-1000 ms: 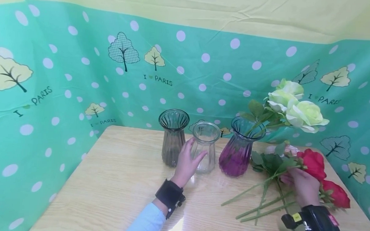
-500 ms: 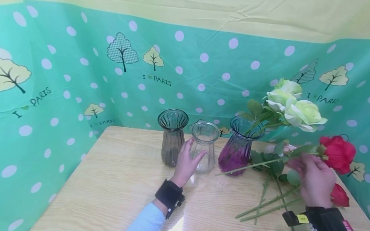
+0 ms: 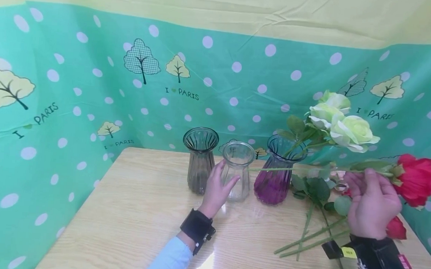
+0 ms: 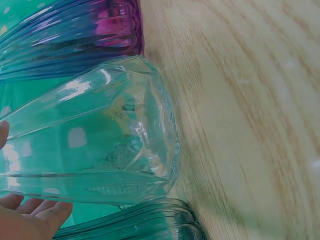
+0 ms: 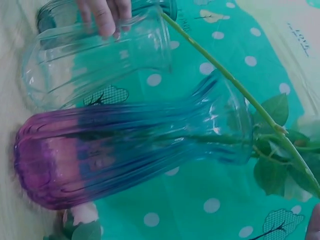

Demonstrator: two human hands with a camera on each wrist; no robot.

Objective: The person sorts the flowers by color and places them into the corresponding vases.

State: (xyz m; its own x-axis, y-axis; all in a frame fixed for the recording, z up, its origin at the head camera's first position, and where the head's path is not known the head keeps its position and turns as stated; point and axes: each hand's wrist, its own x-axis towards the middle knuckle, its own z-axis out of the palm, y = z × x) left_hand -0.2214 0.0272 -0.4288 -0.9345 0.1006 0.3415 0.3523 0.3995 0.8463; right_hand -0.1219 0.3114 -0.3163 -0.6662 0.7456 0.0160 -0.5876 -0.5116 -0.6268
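My left hand (image 3: 216, 193) holds the clear glass vase (image 3: 240, 188), thumb on one side and fingers on the other; the left wrist view shows the fingers (image 4: 52, 215) along its wall. The vase stands upright on the table. Pinched near its bloom by my right hand (image 3: 374, 208) is a red artificial flower (image 3: 419, 179). Its long green stem (image 5: 235, 82) points left, passing in front of the purple-blue vase (image 3: 273, 188), with the tip close to the clear vase below its rim. White-green roses (image 3: 354, 131) lean out of the purple-blue vase.
A grey glass vase (image 3: 200, 166) stands left of the clear one. More flowers lie at the right of the wooden table (image 3: 123, 219), among them another red bloom (image 3: 396, 228) and several loose stems (image 3: 310, 239). A green patterned cloth (image 3: 94, 83) hangs behind.
My right hand has lifted the red flower off the pile and drawn it to the right, its stem swinging up toward level. My left hand stays at the clear vase.
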